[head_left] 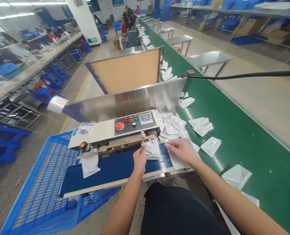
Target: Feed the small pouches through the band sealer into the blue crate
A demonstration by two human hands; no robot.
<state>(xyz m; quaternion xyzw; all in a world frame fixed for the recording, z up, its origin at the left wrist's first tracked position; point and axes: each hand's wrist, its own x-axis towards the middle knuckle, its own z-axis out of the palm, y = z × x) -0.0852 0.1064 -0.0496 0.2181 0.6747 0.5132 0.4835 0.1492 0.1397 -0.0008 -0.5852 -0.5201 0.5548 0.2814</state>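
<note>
A band sealing machine [115, 130] with a red button panel stands in front of me, its dark blue belt [110, 171] running left to right. My left hand [139, 160] pinches the left edge of a clear plastic pouch [153, 149] lying on the belt at the sealing slot. My right hand [180, 150] rests, fingers closed, on a white pouch [179, 161] at the belt's right end, next to the first pouch. Another sealed pouch [89, 165] lies farther left on the belt.
A pile of white pouches [171, 125] sits beside the machine on the long green conveyor [245, 137], with more scattered along it. A blue plastic crate [37, 192] stands at left below the machine. A black cable [245, 75] crosses at right. Other people work far down the line.
</note>
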